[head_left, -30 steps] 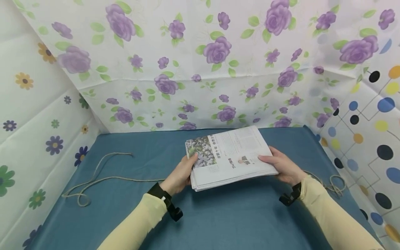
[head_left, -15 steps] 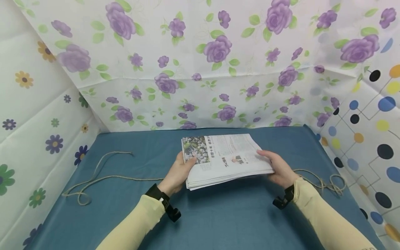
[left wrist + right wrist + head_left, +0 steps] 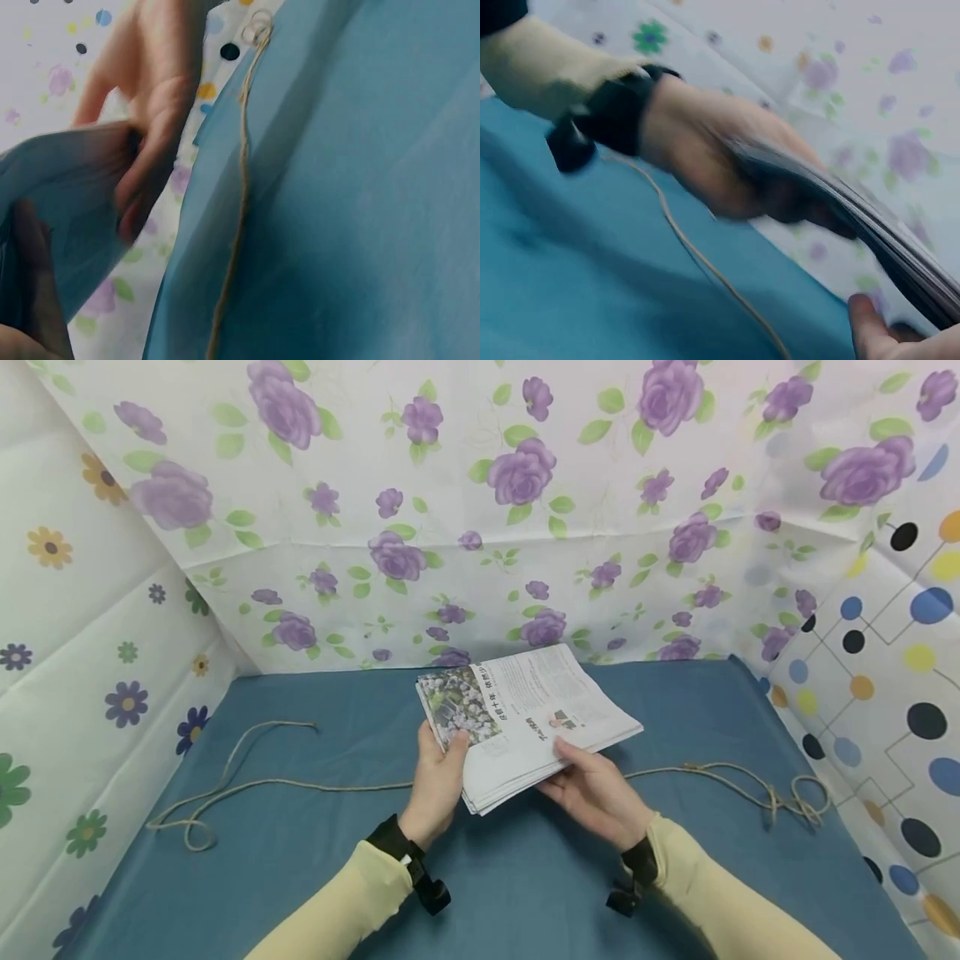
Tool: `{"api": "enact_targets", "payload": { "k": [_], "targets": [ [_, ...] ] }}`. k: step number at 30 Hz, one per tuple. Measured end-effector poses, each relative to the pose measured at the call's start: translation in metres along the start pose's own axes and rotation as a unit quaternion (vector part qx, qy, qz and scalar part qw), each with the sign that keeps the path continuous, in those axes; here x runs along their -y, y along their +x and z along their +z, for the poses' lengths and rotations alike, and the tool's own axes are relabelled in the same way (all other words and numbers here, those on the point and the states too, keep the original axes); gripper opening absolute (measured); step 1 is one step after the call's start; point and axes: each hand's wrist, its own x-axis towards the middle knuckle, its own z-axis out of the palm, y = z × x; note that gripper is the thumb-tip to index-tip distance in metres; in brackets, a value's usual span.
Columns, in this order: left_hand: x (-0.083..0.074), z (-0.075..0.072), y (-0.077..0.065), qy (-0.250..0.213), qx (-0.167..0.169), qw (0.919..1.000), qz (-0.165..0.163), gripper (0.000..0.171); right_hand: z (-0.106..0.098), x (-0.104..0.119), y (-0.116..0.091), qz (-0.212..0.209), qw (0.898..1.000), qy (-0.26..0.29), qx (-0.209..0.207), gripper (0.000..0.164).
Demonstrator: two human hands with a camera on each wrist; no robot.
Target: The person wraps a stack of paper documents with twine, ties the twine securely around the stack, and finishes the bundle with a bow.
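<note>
A folded stack of newspapers (image 3: 525, 714) is held up over the blue cloth, its printed side facing up and a flower photo at its left end. My left hand (image 3: 437, 781) grips the left edge, thumb on top and fingers beneath. My right hand (image 3: 596, 789) pinches the near edge, thumb on the top sheet and fingers below. The right wrist view shows the stack's layered edge (image 3: 885, 232) from the side, with the left hand (image 3: 712, 146) at its far end. In the left wrist view, the underside of the newspapers (image 3: 82, 202) is in shade.
A thin rope (image 3: 292, 783) runs across the blue cloth (image 3: 510, 893) behind the hands, passing under the newspapers in the head view. Its loose loops (image 3: 802, 797) lie at the right, with more curls at the left. Floral sheets (image 3: 465, 510) wall the back and sides.
My right hand has moved left from the right edge of the newspapers to their near edge. The stack has turned, and its right end now sits further left.
</note>
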Motion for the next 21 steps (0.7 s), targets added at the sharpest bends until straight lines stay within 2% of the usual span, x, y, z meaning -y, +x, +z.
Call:
{"api": "enact_targets", "payload": {
  "k": [3,5,9,12,15,17,19,21],
  "targets": [
    [0.002,0.004,-0.007,0.006,0.003,1.0000,0.000,0.070,0.014,-0.008,0.001,-0.022,0.999,-0.032,-0.025,0.053],
    [0.002,0.004,-0.011,0.009,0.011,0.9998,-0.011,0.068,0.016,-0.007,0.001,-0.038,0.997,-0.059,-0.045,0.055],
    [-0.007,-0.006,-0.012,-0.028,0.031,0.9966,-0.070,0.059,0.005,0.003,-0.001,-0.046,0.988,-0.129,-0.066,0.057],
    [-0.017,-0.024,-0.008,-0.048,0.044,0.9881,-0.139,0.072,-0.010,0.015,-0.006,-0.035,0.982,-0.182,-0.047,0.059],
    [-0.022,-0.044,-0.002,-0.023,0.074,0.9766,-0.201,0.073,-0.026,0.027,-0.010,-0.008,0.970,-0.242,-0.005,0.062],
    [-0.022,-0.056,-0.001,0.029,0.114,0.9651,-0.234,0.071,-0.034,0.034,-0.011,0.023,0.962,-0.272,0.026,0.065],
    [-0.020,-0.063,-0.002,0.080,0.163,0.9507,-0.251,0.064,-0.039,0.036,-0.011,0.048,0.949,-0.306,0.062,0.067],
    [-0.017,-0.067,-0.005,0.125,0.210,0.9355,-0.256,0.053,-0.042,0.035,-0.009,0.065,0.937,-0.332,0.080,0.067]
  ]
}}
